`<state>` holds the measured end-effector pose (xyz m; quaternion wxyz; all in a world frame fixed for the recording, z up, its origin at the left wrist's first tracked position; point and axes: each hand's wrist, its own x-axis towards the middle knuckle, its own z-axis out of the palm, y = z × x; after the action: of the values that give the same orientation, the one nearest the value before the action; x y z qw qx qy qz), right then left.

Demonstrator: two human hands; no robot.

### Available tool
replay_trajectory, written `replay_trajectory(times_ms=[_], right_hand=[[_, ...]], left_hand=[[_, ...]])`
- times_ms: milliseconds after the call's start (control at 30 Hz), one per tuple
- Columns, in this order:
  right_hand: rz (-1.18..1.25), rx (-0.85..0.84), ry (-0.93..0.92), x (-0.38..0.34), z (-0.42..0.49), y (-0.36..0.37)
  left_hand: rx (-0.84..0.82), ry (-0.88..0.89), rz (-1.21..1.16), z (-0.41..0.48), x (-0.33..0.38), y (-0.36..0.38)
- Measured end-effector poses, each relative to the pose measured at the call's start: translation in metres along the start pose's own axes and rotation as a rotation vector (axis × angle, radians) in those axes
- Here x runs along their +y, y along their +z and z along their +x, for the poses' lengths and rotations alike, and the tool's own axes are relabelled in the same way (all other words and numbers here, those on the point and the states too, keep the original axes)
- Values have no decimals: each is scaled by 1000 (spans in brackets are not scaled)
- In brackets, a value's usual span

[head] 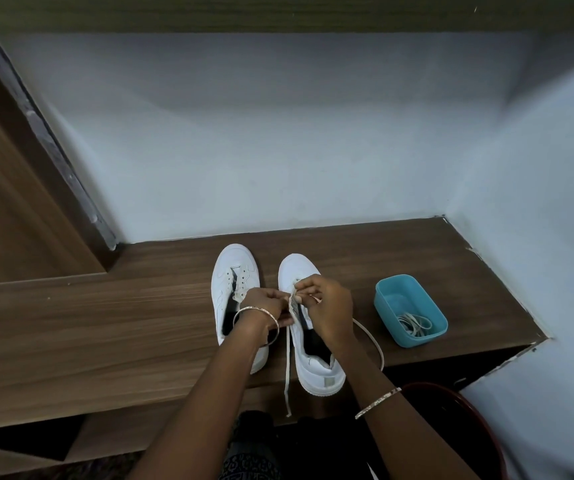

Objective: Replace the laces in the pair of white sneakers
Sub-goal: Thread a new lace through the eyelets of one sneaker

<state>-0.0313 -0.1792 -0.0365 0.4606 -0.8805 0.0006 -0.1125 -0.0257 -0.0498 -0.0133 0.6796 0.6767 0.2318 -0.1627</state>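
Observation:
Two white sneakers stand side by side on a brown wooden shelf (105,323), toes pointing at the wall. The left sneaker (232,282) has bare eyelets and no lace. Over the eyelet area of the right sneaker (313,362) both hands meet. My left hand (271,306) grips the sneaker's eyelet flap. My right hand (327,306) pinches a white lace (288,372) at the eyelets. One lace end hangs down over the shelf's front edge, and the other curves out to the right behind my right wrist.
A teal plastic box (413,299) holding more white laces (415,323) sits on the shelf right of the sneakers. A pale wall runs behind and along the right. A dark red round rim (479,424) lies below at the right.

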Motion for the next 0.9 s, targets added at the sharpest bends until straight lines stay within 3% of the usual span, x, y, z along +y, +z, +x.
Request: replay_trajectory(times_ms=[133, 233, 333, 400, 533, 700, 833, 900], right_hand=[[93, -57, 67, 5, 2, -4], [19, 9, 71, 7, -3, -7], [55, 120, 81, -2, -17, -15], [43, 70, 54, -12, -31, -17], [-312, -30, -61, -13, -54, -6], [-327, 57, 12, -5, -55, -1], [-396, 78, 72, -9, -56, -2], [-435, 75, 89, -9, -57, -2]], left_hand=[[98, 118, 378, 3, -4, 2], [212, 201, 632, -3, -4, 3], [286, 260, 568, -12, -4, -4], [315, 321, 488, -12, -4, -12], [241, 293, -30, -18, 18, -22], [58, 209, -690, -41, 66, -44], [250, 391, -438, -42, 82, -89], [385, 596, -103, -49, 88, -112]])
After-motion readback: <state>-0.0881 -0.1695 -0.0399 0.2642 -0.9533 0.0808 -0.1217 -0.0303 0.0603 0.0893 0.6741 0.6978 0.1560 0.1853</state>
